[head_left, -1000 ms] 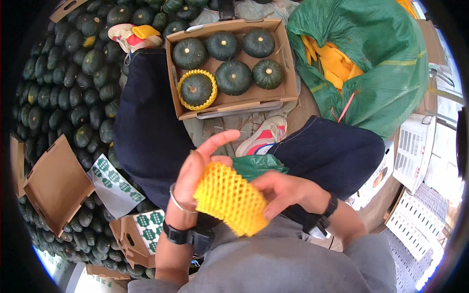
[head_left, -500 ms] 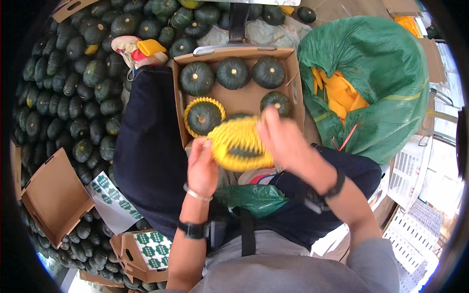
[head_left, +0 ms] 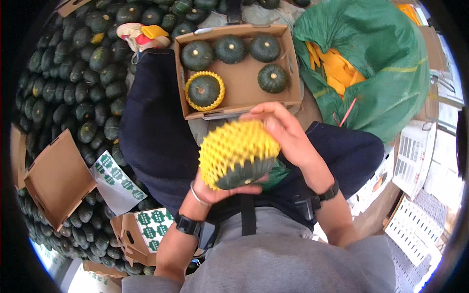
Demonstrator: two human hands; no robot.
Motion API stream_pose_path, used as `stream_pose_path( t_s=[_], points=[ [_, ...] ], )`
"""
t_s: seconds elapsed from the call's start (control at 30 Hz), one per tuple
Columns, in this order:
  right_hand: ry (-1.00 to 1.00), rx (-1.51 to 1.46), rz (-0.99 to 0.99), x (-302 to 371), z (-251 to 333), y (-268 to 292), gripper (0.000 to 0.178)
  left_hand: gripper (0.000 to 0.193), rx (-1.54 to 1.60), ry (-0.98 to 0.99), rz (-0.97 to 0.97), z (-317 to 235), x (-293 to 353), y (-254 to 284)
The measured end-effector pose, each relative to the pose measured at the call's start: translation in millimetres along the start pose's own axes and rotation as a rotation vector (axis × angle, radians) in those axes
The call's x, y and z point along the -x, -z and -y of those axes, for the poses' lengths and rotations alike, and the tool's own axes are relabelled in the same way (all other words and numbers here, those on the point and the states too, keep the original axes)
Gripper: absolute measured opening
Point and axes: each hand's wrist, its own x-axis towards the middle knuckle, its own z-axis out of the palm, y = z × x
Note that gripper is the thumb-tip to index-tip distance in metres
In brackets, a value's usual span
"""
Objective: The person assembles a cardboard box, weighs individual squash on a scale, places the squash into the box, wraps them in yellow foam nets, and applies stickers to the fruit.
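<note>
A dark green pumpkin [head_left: 246,174] is held above my lap, partly covered by a yellow foam net [head_left: 234,141]. Its ribbed end shows bare at the lower side. My left hand [head_left: 207,191] supports it from below, with the fingers partly hidden under it. My right hand [head_left: 289,136] curls against the net's upper right side. Just beyond stands an open cardboard box [head_left: 237,90] with several pumpkins inside: a row along the far side, one bare pumpkin [head_left: 273,78] at the right, and a pumpkin [head_left: 204,91] ringed by a yellow net at the near left.
A large green sack [head_left: 391,93] at the right holds yellow-orange foam nets [head_left: 337,68]. Heaped pumpkins [head_left: 73,93] cover the left side. A sticker sheet [head_left: 117,183], a cardboard piece [head_left: 58,178] and a small carton [head_left: 129,244] lie at the near left. White perforated crates [head_left: 415,229] stand at the right.
The net, earlier stretched between my hands with a pumpkin partly visible, now covers most of the pumpkin. My left hand has moved underneath it. The view has shifted, so the box appears higher.
</note>
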Motion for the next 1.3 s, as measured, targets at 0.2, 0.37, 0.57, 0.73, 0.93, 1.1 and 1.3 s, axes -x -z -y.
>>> stream_pose_path(
  t_s=[0.2, 0.37, 0.57, 0.73, 0.93, 1.1, 1.3],
  points=[
    [-0.039, 0.341, 0.145, 33.2, -22.0, -1.5, 0.088, 0.082, -0.626, -0.547, -0.298, 15.1, 1.1, -19.4],
    [-0.139, -0.230, 0.181, 40.3, -6.9, 0.9, 0.097, 0.088, -0.522, -0.607, -0.226, 21.5, 3.8, -22.8],
    [0.281, 1.089, 0.089, 21.5, -3.6, -28.7, 0.083, 0.112, -1.563, -0.717, -0.489, 17.3, -7.8, -37.2],
    [0.250, 1.031, 0.014, 18.1, -10.9, -8.6, 0.085, 0.113, -1.715, -0.579, -0.497, 12.7, -34.1, -53.6],
    [0.128, 0.936, -0.228, 6.0, 11.4, 81.7, 0.078, 0.054, -2.026, -0.513, -0.222, -52.1, -153.5, -16.2],
    [0.375, 1.315, -0.250, -58.8, 12.6, 103.0, 0.075, 0.044, -2.807, -0.352, -0.025, -70.6, -253.1, 37.3],
    [0.060, 1.695, -0.134, -89.8, -14.9, 100.1, 0.072, 0.069, -2.872, -0.488, -0.395, -98.7, -162.1, 10.3]
  ],
)
